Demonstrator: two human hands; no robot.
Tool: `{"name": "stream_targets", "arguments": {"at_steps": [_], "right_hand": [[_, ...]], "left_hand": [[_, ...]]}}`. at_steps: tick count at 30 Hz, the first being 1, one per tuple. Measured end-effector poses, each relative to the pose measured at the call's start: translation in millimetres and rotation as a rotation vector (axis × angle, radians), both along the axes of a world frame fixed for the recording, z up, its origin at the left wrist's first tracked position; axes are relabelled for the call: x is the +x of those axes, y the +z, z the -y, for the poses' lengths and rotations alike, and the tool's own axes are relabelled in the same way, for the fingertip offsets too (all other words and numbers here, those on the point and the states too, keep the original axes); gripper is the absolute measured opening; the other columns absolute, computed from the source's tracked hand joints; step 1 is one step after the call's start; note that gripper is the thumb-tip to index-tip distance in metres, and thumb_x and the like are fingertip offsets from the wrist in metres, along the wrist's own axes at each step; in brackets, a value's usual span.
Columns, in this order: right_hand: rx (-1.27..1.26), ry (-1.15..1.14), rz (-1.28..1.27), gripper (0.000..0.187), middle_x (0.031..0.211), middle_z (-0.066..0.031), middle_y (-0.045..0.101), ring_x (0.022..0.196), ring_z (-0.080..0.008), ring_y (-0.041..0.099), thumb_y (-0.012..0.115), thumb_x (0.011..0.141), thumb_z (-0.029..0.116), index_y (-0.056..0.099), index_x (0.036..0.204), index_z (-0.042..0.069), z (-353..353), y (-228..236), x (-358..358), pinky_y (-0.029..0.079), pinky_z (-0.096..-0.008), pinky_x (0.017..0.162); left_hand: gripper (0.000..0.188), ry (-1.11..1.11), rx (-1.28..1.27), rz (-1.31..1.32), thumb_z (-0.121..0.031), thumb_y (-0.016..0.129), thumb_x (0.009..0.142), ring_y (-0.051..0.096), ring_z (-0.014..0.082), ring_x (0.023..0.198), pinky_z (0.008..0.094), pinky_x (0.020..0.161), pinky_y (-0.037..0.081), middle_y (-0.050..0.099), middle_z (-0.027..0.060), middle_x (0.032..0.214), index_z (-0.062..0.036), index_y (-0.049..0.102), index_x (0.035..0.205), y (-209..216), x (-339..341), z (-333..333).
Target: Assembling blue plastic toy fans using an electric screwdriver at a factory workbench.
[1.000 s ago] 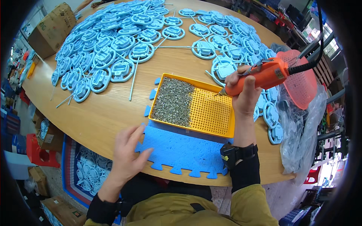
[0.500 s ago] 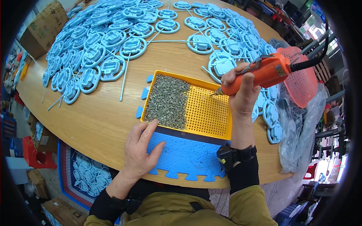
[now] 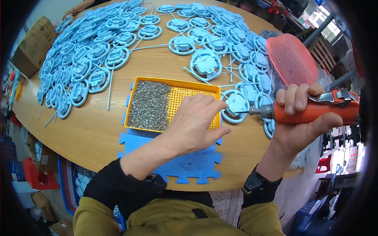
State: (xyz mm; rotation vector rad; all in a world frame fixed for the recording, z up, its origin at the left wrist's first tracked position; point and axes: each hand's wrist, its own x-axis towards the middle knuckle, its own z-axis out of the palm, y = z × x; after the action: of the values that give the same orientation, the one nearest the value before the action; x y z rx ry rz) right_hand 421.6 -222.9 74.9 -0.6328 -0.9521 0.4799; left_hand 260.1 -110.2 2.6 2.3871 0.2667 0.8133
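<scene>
My right hand [image 3: 293, 126] is wrapped round an orange electric screwdriver [image 3: 321, 113], held level at the right with its bit pointing left. Over the right part of a yellow tray [image 3: 193, 83] reaches my left hand [image 3: 193, 124], thumb spread from the fingers and nothing seen in it. Many small metal screws [image 3: 149, 105] fill the tray's left part; holes dot its bare floor. Just right of the tray, close to the screwdriver's tip, lies a light-blue round plastic part [image 3: 235, 105]. Whether the bit touches it I cannot tell.
Under the tray lies a blue foam mat [image 3: 189, 167]. Piles of light-blue plastic parts [image 3: 96, 49] with thin rods cover the table's far side. A pink perforated basket [image 3: 291, 59] stands at right, a cardboard box [image 3: 34, 46] at far left. Another person's hand [image 3: 71, 12] shows at the top left.
The screwdriver has swung right and away from above the tray, in my right hand. My left hand has moved right from the tray's near edge to over its right part. The view has shifted.
</scene>
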Motion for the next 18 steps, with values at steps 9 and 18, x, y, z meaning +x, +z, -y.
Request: {"name": "stream_targets", "arguments": {"at_steps": [9,18], "right_hand": [[0.055,-0.061,-0.047,0.081,0.067,-0.0008,0.053,0.059,-0.0128,0.050,0.047,0.068,0.080,0.055,0.103,0.008,15.7,-14.3,10.6,0.042,-0.0295,0.059],[0.040,0.010,-0.233,0.078,0.070,0.0003,0.050,0.057,-0.0117,0.045,0.057,0.059,0.080,0.051,0.101,0.015,9.4,-26.5,-9.7,0.038,-0.0279,0.055]], "left_hand": [[0.015,0.044,-0.176,0.105,-0.013,0.071,0.073,0.056,0.0248,0.078,0.0369,0.071,0.040,0.058,0.0064,0.074,-0.0059,0.059,0.074,-17.4,29.0,21.7],[0.016,0.052,0.044,0.189,-0.011,0.071,0.073,0.056,0.0262,0.081,0.0366,0.074,0.041,0.060,0.0059,0.082,-0.0072,0.063,0.087,-12.1,12.8,22.3]]}}
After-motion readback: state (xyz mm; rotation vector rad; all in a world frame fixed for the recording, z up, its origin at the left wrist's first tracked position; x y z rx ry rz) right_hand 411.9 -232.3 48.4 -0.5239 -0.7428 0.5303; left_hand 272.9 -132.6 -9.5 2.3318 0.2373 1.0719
